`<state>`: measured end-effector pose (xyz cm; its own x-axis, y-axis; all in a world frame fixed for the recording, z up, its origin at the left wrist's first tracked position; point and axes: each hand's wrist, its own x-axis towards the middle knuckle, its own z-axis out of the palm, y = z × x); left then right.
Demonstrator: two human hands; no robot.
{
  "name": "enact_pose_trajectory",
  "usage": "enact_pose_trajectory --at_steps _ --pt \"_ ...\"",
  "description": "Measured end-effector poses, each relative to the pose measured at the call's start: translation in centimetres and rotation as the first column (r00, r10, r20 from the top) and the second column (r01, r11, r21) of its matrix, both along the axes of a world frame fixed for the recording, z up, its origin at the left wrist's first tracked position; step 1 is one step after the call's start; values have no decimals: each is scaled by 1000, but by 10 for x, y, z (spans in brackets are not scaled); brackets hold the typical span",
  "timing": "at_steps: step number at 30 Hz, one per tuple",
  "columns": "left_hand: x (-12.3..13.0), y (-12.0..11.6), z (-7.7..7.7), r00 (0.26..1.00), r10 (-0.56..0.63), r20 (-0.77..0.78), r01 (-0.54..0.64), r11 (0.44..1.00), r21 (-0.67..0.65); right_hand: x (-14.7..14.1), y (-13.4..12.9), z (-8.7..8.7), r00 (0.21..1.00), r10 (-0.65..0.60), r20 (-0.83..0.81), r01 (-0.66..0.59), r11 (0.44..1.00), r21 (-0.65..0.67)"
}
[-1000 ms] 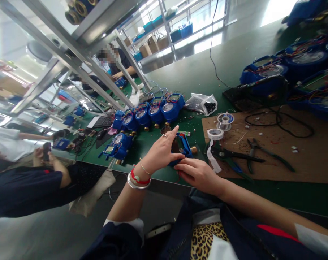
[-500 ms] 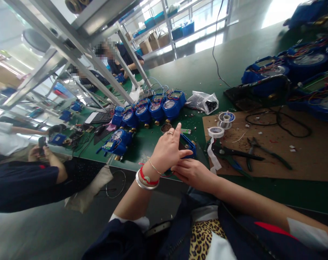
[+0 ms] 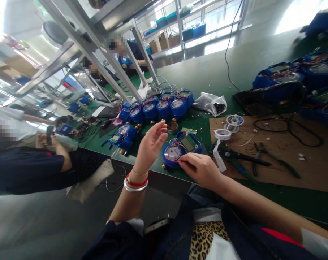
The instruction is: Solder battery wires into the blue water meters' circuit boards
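A blue water meter (image 3: pixel 166 148) lies at the table's front edge, with a round clear dial and a display board (image 3: pixel 188 143) with red and blue wires. My right hand (image 3: pixel 203 169) is at the meter's near right side, thumb and forefinger pinched on a thin red wire (image 3: pixel 172 160) that crosses the dial. My left hand (image 3: pixel 150 148) is raised just left of the meter, thumb and fingers apart, holding nothing. Behind the meter stand a small round tin (image 3: pixel 173 129) of brown material and a small green circuit board (image 3: pixel 189 131).
Several similar blue meters (image 3: pixel 150 105) stand at left, more at far right. A clear bag (image 3: pixel 210 103) of black parts lies behind. On cardboard (image 3: pixel 283 169) at right are a tape roll (image 3: pixel 223 134), solder spool (image 3: pixel 234 121) and pliers (image 3: pixel 278 162). Co-workers sit left.
My left hand has lifted off the meter and moved left, uncovering the dial and display. My right hand stays at the meter's near side, now pinching the red wire. The view has shifted slightly.
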<state>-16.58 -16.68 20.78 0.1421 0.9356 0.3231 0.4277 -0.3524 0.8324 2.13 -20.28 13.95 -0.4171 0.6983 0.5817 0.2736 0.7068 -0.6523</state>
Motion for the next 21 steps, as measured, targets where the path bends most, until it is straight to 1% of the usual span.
enact_pose_trajectory --at_steps 2,4,5,6,7,9,11,12,14,17,19,21 --pt "-6 -12 -6 974 150 173 -147 989 -27 -2 -4 4 997 -56 -43 51 993 -111" --pt "-7 -27 -16 924 280 258 -267 960 -87 -4 -8 7 992 -105 -77 85 971 -223" --pt "-5 -35 -20 910 316 269 -292 948 -126 -5 -9 8 989 -120 -86 93 959 -266" --pt "-2 -43 -24 909 323 262 -288 943 -166 -6 -11 8 987 -131 -90 99 951 -294" --pt "1 -51 -26 921 303 244 -258 946 -199 -6 -12 8 986 -138 -91 104 947 -305" --pt "10 -62 -27 959 210 189 -165 959 -229 -8 -14 7 986 -141 -84 112 951 -287" --pt "19 -68 -24 983 126 132 -95 971 -221 -10 -14 6 988 -136 -71 117 967 -227" --pt "22 -68 -22 988 104 112 -79 975 -209 -10 -14 5 989 -134 -63 120 974 -194" --pt "28 -66 -18 991 89 104 -69 981 -182 -12 -13 3 991 -126 -40 120 984 -135" --pt "34 -61 -15 985 91 146 -69 987 -147 -9 -11 3 996 -87 -26 84 993 -88" --pt "36 -59 -15 978 89 190 -59 985 -159 -2 -12 5 997 -66 -28 63 994 -84" --pt "39 -58 -15 970 62 234 -18 983 -184 9 -13 8 996 -83 -32 79 991 -106"
